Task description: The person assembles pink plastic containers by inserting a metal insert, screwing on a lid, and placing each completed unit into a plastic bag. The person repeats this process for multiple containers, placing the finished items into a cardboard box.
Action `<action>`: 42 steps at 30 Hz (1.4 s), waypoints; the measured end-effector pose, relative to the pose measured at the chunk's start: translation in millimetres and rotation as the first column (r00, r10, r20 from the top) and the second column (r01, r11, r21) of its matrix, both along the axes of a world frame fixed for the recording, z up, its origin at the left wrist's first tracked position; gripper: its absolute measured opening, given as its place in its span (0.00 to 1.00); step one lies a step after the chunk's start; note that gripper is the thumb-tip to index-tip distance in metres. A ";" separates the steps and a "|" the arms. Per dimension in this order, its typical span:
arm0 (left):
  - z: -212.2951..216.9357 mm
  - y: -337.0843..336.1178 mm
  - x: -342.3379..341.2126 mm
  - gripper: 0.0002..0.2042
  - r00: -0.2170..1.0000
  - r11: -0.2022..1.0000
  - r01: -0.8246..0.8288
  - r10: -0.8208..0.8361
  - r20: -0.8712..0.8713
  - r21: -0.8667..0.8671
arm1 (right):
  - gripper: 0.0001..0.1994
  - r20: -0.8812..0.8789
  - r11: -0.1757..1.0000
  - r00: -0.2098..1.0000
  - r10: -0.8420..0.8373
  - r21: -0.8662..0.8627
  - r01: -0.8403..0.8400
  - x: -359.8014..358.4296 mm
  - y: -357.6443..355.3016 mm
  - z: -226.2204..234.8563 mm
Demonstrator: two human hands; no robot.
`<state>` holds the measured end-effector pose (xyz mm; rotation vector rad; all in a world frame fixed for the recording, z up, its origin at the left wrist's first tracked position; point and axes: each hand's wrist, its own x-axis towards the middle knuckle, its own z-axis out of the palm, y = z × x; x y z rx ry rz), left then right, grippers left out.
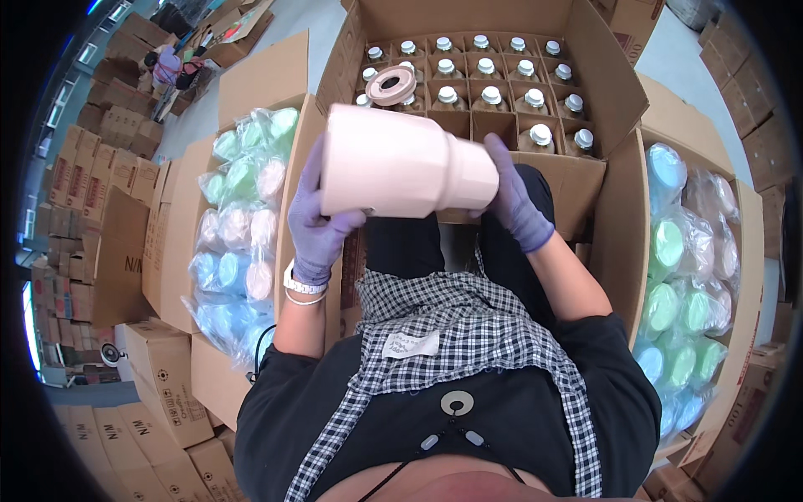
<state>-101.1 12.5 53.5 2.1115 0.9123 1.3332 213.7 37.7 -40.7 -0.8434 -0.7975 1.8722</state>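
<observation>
I hold a pale pink faceted plastic bottle body on its side in front of me. My left hand, in a purple glove, grips its wide end from below. My right hand, also gloved in purple, holds the narrow end. A pink ring-shaped lid rests on top of the bottles just beyond the pink body. Behind it stands an open cardboard box with dividers, filled with several bottles with silver caps.
An open box at my left holds bagged pastel pieces in green, pink and blue. Another at my right holds bagged green, blue and pink pieces. Stacks of closed cartons fill the left side and far corners.
</observation>
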 end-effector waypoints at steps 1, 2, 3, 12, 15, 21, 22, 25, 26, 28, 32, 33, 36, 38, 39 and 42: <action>12.4 1.4 9.5 0.23 0.999 0.995 0.028 -0.026 -0.017 0.100 | 0.46 -0.033 0.994 0.999 0.032 -0.106 -0.035 -8.0 -3.0 -12.1; 19.1 8.7 6.4 0.24 0.992 0.989 0.115 -0.109 -0.064 0.089 | 0.42 -0.172 0.973 0.971 0.167 -0.133 -0.191 -4.2 -2.4 -34.7; 23.1 17.5 -5.0 0.25 0.979 0.980 0.185 -0.177 -0.105 0.076 | 0.40 -0.143 0.969 0.978 0.149 -0.175 -0.174 -7.4 -11.8 -32.5; -49.1 67.3 69.1 0.20 0.439 0.502 0.793 -0.864 -0.248 -0.346 | 0.24 0.560 0.688 0.704 -0.437 0.712 -0.139 1.8 -31.2 26.7; -79.1 129.6 66.4 0.11 0.766 0.564 0.612 -0.596 0.239 -0.555 | 0.20 0.550 0.756 0.719 -0.425 0.652 -0.052 -10.7 -34.6 7.1; -164.0 311.1 52.7 0.52 0.518 0.886 -0.452 0.354 -0.778 0.102 | 0.18 0.559 0.745 0.710 -0.428 0.663 -0.073 -6.5 -16.9 1.0; -175.5 326.9 36.3 0.50 0.515 0.889 -0.454 0.313 -0.798 0.055 | 0.18 0.534 0.776 0.759 -0.373 0.628 -0.060 -2.6 -12.5 4.8; -209.0 363.9 -10.9 0.38 0.927 0.938 -0.287 0.221 -0.304 -0.194 | 0.19 0.396 0.870 0.887 -0.237 0.492 0.012 25.4 -1.6 5.3; -163.1 333.4 39.3 0.38 0.982 0.894 -0.157 0.097 -0.163 -0.419 | 0.20 0.336 0.883 0.890 -0.309 0.448 0.138 35.9 0.6 -1.0; -116.6 279.7 32.2 0.37 0.994 0.838 0.075 -0.104 -0.024 -0.541 | 0.24 0.328 0.803 0.809 -0.488 0.532 0.269 35.9 9.4 7.9; -40.6 135.3 56.3 0.40 0.916 0.688 0.396 -0.252 0.312 -0.608 | 0.36 0.340 0.594 0.658 -0.672 0.778 0.204 18.0 22.5 36.9; -30.4 108.7 63.7 0.40 0.893 0.628 0.440 -0.231 0.386 -0.642 | 0.37 0.318 0.451 0.592 -0.740 0.888 0.088 10.7 26.0 45.4; -26.1 57.4 81.2 0.34 0.834 0.610 0.523 -0.221 0.506 -0.595 | 0.31 0.303 0.227 0.357 -0.884 0.944 -0.239 -7.9 22.6 67.9; -14.1 38.9 88.9 0.31 0.920 0.733 0.347 -0.145 0.365 -0.584 | 0.27 0.442 0.485 0.450 -0.776 0.874 -0.022 -15.9 12.8 80.2; -10.8 34.2 91.9 0.30 0.926 0.762 0.313 -0.113 0.359 -0.567 | 0.28 0.595 0.727 0.577 -0.560 0.686 -0.001 -6.9 16.9 77.8; -7.9 23.5 94.5 0.30 0.943 0.815 0.232 -0.054 0.329 -0.531 | 0.31 0.629 0.868 0.699 -0.340 0.497 -0.025 10.7 23.3 81.4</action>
